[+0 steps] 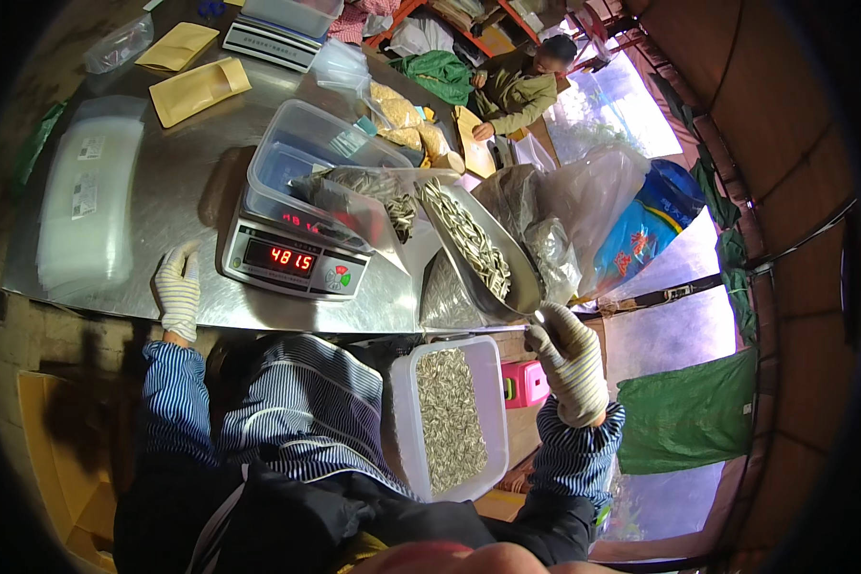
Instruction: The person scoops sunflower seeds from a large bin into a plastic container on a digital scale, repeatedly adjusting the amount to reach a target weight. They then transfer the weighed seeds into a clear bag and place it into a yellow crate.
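Note:
My right hand (570,362), in a striped knit glove, grips the handle of a metal scoop (520,283) loaded with striped sunflower seeds (466,237). The scoop's tip is over an open clear plastic bag (373,183) holding seeds, which lies in a clear plastic tub (280,161). The tub stands on a digital scale (294,269) whose red display reads 481.5. To the left of the scale, my gloved left hand (179,287) rests at the steel table's edge with nothing visible in it. Below the table edge is a translucent bin (499,430) of sunflower seeds.
Flat clear bags (90,208) lie on the steel table (179,172) at left, with kraft pouches (199,92) behind. A second scale (269,46) stands farther back. Filled bags (394,111) and a blue sack (631,237) are at right. Another person (516,93) works beyond them.

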Demonstrator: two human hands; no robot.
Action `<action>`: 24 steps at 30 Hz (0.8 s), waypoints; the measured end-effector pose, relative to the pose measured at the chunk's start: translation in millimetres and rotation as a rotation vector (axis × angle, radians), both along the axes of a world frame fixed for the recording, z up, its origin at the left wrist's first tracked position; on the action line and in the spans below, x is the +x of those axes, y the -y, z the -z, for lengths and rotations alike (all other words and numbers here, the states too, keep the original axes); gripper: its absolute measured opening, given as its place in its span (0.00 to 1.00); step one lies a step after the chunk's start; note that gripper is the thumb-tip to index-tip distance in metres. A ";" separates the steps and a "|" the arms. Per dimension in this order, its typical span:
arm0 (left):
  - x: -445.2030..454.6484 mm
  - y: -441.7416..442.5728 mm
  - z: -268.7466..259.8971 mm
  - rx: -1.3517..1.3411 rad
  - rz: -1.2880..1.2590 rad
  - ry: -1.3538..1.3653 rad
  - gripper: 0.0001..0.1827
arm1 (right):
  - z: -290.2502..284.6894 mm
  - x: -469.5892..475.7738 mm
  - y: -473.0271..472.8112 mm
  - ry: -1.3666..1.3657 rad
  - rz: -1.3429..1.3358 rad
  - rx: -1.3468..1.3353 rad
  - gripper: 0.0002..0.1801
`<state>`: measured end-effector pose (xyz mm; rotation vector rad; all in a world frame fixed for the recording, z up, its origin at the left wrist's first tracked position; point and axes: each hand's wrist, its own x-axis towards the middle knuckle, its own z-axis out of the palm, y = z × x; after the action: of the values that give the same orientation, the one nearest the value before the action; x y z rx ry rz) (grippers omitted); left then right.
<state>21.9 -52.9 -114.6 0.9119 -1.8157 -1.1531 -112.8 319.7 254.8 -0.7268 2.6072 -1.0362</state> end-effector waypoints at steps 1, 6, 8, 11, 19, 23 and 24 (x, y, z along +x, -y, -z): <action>-0.6 0.1 0.1 0.008 -0.003 0.000 0.11 | 0.0 0.0 -0.2 -0.005 0.007 0.004 0.18; 1.5 1.9 6.8 0.031 -0.013 -0.011 0.10 | 1.8 -0.5 1.4 0.026 0.039 -0.007 0.16; 0.6 2.7 8.5 0.032 -0.010 -0.016 0.10 | 3.9 0.7 1.3 0.017 0.044 -0.005 0.16; 2.9 1.5 4.7 0.031 -0.010 -0.009 0.10 | 2.8 -0.6 3.2 0.034 0.053 0.031 0.18; 1.4 1.6 1.8 -0.016 -0.010 -0.038 0.10 | 9.8 -3.6 0.9 0.027 0.023 -0.014 0.17; 0.1 0.8 4.6 0.013 -0.027 -0.024 0.10 | 10.4 -2.3 4.0 0.057 0.043 -0.036 0.19; 1.1 0.3 4.8 0.022 -0.029 -0.037 0.10 | 12.3 -4.0 2.0 0.063 0.039 -0.044 0.19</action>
<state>23.0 -53.2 -119.4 0.9209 -1.7574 -1.1670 -116.8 317.7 242.4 -0.6443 2.5623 -1.1128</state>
